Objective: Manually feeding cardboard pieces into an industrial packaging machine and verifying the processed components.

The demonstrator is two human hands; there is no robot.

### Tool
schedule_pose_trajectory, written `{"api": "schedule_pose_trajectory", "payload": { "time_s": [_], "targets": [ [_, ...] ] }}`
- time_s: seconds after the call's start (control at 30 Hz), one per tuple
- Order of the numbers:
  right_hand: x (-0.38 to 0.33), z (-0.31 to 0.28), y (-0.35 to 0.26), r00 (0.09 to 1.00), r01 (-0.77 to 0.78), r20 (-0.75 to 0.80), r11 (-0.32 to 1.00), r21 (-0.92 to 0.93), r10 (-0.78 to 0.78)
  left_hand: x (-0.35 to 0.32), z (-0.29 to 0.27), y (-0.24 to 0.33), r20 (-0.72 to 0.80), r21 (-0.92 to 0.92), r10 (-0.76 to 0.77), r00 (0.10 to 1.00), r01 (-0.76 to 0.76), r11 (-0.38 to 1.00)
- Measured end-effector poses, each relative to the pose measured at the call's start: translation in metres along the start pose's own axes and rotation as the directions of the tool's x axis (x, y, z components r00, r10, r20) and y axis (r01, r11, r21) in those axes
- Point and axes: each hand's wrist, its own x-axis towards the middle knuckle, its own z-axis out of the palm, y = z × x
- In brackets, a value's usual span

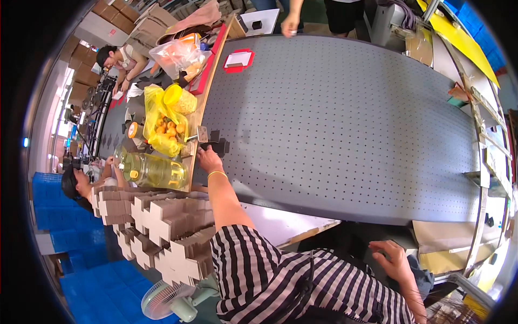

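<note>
My left hand reaches to the left edge of a grey perforated conveyor belt. Its fingers pinch the near side of a flat black cross-shaped piece, beside a small metal bracket on the wooden edge board. The fingertips are partly hidden by the piece. Low on the right, off the belt, my right hand holds nothing, its fingers apart. Farther up the belt lies a red piece with a white panel on it.
A yellow bag of orange fruit, a yellow-lidded jar and a large bottle crowd the left shelf. Stacked grey cross-shaped card blanks stand near my left arm. Another person's hand is at the belt's far end.
</note>
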Motion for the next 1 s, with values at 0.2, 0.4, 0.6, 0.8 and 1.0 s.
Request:
{"api": "schedule_pose_trajectory", "payload": {
  "time_s": [0.2, 0.4, 0.6, 0.8, 1.0],
  "targets": [
    [-0.028, 0.021, 0.010, 0.999, 0.037, -0.018, 0.997, -0.073, -0.039, -0.002, -0.002, 0.028, 0.156, -0.099, 0.108, 0.982, -0.093, 0.991],
    [-0.097, 0.019, 0.004, 0.948, 0.132, -0.261, 0.972, -0.193, -0.180, -0.149, -0.099, 0.227, 0.220, -0.968, 0.865, 0.451, -0.008, 0.251],
    [-0.259, -0.002, 0.021, 0.477, 0.003, -0.872, 0.992, -0.123, -0.109, -0.459, -0.348, 0.270, -0.528, -0.778, 0.703, -0.476, -0.061, -0.625],
    [-0.447, 0.058, 0.044, 0.324, -0.177, -0.943, 0.974, -0.141, -0.077, -0.682, -0.455, 0.208, -0.604, -0.476, 0.209, -0.769, 0.137, -0.869],
    [-0.546, 0.120, 0.051, 0.125, -0.041, -0.983, 0.991, 0.128, 0.133, -0.801, -0.501, 0.167, -0.418, -0.616, -0.052, -0.907, 0.325, -0.717]
  ]
}}
